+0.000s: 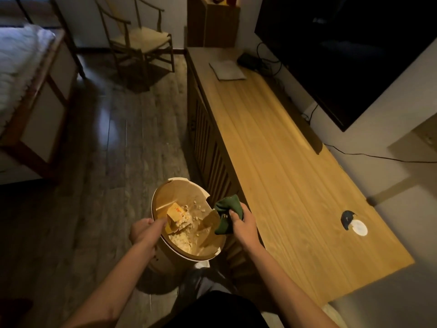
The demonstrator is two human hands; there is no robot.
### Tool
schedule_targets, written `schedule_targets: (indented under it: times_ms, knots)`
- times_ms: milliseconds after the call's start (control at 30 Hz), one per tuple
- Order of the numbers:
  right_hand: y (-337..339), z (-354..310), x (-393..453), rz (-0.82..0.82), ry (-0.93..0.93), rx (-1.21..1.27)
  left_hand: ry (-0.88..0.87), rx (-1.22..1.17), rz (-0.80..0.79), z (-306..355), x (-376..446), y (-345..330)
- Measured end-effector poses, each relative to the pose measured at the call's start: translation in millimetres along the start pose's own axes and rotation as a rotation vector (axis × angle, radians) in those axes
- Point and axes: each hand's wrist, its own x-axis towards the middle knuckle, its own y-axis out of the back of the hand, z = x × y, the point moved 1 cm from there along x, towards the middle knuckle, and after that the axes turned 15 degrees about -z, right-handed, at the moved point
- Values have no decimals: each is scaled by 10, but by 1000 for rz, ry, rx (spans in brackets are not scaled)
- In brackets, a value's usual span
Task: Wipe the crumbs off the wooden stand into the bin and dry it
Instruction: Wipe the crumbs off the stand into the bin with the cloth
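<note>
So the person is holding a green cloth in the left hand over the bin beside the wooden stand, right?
Not quite: the head view shows the green cloth in the right hand, not the left. The left hand grips the rim of the bin, which stands beside the wooden stand.

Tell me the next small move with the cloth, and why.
Probably shake the green cloth over the bin: the right hand grips it bunched at the rim, the left hand steadies the bin, and crumbs already lie inside.
</note>
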Motion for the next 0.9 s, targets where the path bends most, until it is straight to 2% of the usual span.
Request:
schedule_targets:
  times_ms: [333, 433, 567, 767, 900]
  knots:
    - [-176, -198, 1320, 44, -146, 148, 112, 58, -32, 752, 1050, -45]
    - [-258, -392, 1777, -20, -147, 188, 167, 181, -30, 1054, 1419, -45]
    - [-359, -684, 2325, -138, -141, 237, 186, 182, -16, 1386, 1819, -24]
    - [-520, -974, 3106, -180, -157, 207, 219, -24, -39, 1786, 2466, 16]
    - [-678, -1165, 3708, -155, -168, 186, 187, -47, -72, 2155, 3093, 71]
